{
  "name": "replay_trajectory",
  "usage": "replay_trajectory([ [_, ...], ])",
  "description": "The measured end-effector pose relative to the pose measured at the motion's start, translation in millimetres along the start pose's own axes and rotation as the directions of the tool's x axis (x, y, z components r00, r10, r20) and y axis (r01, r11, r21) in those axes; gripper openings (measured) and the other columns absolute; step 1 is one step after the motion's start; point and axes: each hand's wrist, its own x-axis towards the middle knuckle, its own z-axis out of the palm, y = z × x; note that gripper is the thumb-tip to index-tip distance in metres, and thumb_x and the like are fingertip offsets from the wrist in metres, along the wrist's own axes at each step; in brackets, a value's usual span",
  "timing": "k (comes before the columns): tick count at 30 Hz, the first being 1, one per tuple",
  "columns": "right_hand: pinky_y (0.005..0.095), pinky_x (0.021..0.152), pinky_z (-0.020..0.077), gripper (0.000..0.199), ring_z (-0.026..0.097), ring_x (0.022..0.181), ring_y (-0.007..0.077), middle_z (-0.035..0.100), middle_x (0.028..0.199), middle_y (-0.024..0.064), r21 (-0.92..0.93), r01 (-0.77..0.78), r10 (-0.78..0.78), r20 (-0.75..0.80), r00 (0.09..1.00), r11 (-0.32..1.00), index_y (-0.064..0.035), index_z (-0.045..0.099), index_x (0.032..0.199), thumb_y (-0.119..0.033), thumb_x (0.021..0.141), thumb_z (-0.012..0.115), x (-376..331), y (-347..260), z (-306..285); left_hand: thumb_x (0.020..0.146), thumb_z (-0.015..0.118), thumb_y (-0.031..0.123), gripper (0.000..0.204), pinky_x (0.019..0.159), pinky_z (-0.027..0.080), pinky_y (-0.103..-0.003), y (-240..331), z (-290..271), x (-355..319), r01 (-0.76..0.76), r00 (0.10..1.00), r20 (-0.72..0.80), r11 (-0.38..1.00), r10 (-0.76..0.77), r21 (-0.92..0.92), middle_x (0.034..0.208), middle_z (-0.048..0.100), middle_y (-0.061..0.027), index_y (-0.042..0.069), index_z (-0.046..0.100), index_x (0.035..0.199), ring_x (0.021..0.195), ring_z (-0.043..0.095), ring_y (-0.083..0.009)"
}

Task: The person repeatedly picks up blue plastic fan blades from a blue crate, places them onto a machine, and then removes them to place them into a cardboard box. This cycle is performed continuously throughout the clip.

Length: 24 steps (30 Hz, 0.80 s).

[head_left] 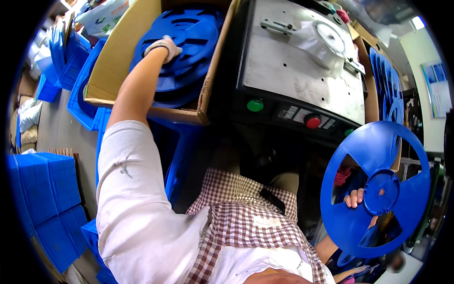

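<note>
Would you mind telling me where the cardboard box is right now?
The cardboard box sits upper left in the head view, left of the grey machine; it holds blue reels, where the gloved left hand reaches.

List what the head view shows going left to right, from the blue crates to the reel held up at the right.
Stacked blue crates → gloved left hand on blue reels in a cardboard box → green button → red button → right hand holding a blue reel.
</note>
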Motion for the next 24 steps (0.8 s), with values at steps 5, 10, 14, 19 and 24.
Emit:
replay_trajectory([
  [5,0.0355,0.08,0.0416,0.073,0.051,0.092,0.0239,0.048,0.104,0.0156,0.048,-0.031,0.03,0.04,0.999,0.998,-0.0069,0.036,0.137,-0.044,0.084,0.069,16,12,-8,0.082,0.062,0.044,0.079,0.107,0.039,-0.046,-30,-19,-1,-0.099,0.963,-0.258,0.993,0.08,-0.062,0.137,0.05,-0.0245,0.008,0.033,0.147,0.128,0.048,-0.0406],
  [10,0.0359,0.077,0.041,0.072,0.05,0.089,0.0238,0.049,0.101,0.0152,0.194,-0.157,0.163,-0.016,0.987,0.968,0.0006,0.038,0.134,-0.047,0.086,0.061,58,46,24,0.085,0.065,0.031,0.065,0.095,0.047,-0.046,-62,-29,-64,-0.56,0.615,-0.724,0.82,0.313,-0.122,0.121,0.059,-0.0236,0.021,0.041,0.145,0.109,0.06,-0.0371],
  [14,0.0386,0.072,0.0441,0.069,0.053,0.089,0.0266,0.054,0.107,0.0189,0.293,-0.223,0.293,-0.22,0.93,0.93,0.0027,0.042,0.129,-0.054,0.09,0.045,79,95,44,0.074,0.072,0.009,0.071,0.081,0.053,-0.038,-16,-19,-214,-0.952,0.176,-0.799,0.304,0.576,0.01,0.106,0.058,-0.0204,0.024,0.049,0.139,0.096,0.06,-0.0337],
  [19,0.0465,0.089,0.0541,0.07,0.062,0.106,0.0356,0.052,0.13,0.0262,0.588,-0.399,0.53,-0.062,0.846,0.704,-0.0042,0.037,0.142,-0.054,0.094,0.041,103,189,-18,0.062,0.075,0.01,0.072,0.094,0.047,-0.051,35,26,-287,-0.979,0.11,-0.687,0.198,0.718,0.05,0.111,0.055,-0.0203,0.028,0.059,0.13,0.099,0.057,-0.0362],
  [24,0.0466,0.086,0.057,0.07,0.063,0.107,0.036,0.053,0.13,0.0261,0.536,-0.567,0.48,0.309,0.821,0.625,-0.0063,0.042,0.14,-0.056,0.091,0.046,116,207,-15,0.076,0.067,-0.003,0.057,0.1,0.046,-0.047,65,83,-296,-0.973,0.095,-0.605,0.203,0.791,0.112,0.134,0.047,-0.0215,0.027,0.063,0.125,0.123,0.048,-0.0416],
])
